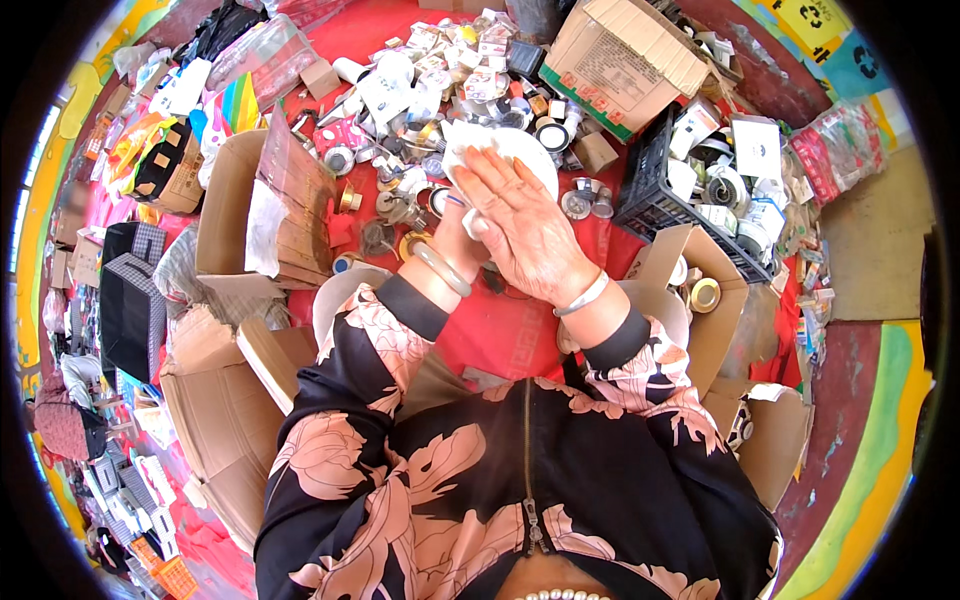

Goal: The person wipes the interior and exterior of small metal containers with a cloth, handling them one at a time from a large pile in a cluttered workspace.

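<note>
Pressing flat, the right hand (522, 225) lies open over a white disc (505, 150); the left hand (462, 225) grips it beneath. Best keep that lower hold firm.

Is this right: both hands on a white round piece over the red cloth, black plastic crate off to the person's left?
Not quite. The black plastic crate sits to the person's right, not left, as the head view shows. The rest holds: the right hand lies flat over the white round piece, the left hand is under it, and the red cloth is below.
</note>
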The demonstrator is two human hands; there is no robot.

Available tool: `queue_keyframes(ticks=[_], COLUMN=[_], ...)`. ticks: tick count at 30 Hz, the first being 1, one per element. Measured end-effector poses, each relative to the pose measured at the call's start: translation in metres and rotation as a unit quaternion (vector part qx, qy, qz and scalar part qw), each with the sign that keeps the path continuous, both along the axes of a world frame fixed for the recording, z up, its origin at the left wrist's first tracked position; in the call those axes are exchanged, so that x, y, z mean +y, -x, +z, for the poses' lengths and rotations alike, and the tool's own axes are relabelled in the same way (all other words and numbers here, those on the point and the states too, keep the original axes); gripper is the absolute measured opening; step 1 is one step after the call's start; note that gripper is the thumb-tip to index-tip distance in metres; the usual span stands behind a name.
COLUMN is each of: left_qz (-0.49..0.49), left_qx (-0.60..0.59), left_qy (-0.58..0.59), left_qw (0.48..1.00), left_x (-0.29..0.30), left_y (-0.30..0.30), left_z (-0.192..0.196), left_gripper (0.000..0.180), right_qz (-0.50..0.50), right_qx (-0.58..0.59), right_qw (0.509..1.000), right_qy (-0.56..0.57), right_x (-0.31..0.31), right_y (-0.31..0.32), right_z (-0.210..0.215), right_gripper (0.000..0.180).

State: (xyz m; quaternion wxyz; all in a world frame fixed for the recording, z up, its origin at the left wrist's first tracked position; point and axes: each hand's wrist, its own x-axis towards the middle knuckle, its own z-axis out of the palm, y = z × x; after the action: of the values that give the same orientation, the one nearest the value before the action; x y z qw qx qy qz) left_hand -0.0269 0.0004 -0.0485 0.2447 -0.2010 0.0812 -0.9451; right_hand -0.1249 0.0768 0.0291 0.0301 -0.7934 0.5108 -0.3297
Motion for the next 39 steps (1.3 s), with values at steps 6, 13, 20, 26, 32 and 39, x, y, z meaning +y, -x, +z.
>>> queue_keyframes(ticks=[6, 13, 20, 26, 32, 39], left_qz=[0.183, 0.095, 0.121, 0.227, 0.204, 0.239], left_qx=[-0.383, -0.135, -0.250, -0.359, -0.367, -0.393], left_qy=[0.153, 0.053, 0.114, 0.357, 0.136, 0.161], left_qw=[0.892, 0.985, 0.954, 0.832, 0.898, 0.873], left_x=[0.009, 0.002, 0.004, 0.006, 0.010, -0.010], left_y=[0.015, 0.006, 0.019, 0.015, 0.012, -0.007], left_z=[0.045, 0.017, 0.017, 0.028, 0.040, 0.050], left_gripper=[0.058, 0.060, 0.056, 0.056, 0.055, 0.065], right_qz=[-0.145, -0.066, -0.143, -0.146, -0.110, -0.100], right_qx=[-0.017, -0.045, -0.091, -0.080, -0.048, 0.027], right_qw=[0.989, 0.997, 0.985, 0.984, 0.992, 0.994], right_qy=[-0.010, 0.023, 0.030, 0.061, 0.031, -0.018], right_x=[-0.012, 0.006, -0.010, -0.010, -0.001, 0.008], right_y=[0.022, -0.009, 0.010, 0.003, -0.010, 0.003], right_z=[-0.018, -0.005, -0.018, -0.009, -0.011, -0.017], right_gripper=[0.048, 0.049, 0.050, 0.051, 0.050, 0.050])
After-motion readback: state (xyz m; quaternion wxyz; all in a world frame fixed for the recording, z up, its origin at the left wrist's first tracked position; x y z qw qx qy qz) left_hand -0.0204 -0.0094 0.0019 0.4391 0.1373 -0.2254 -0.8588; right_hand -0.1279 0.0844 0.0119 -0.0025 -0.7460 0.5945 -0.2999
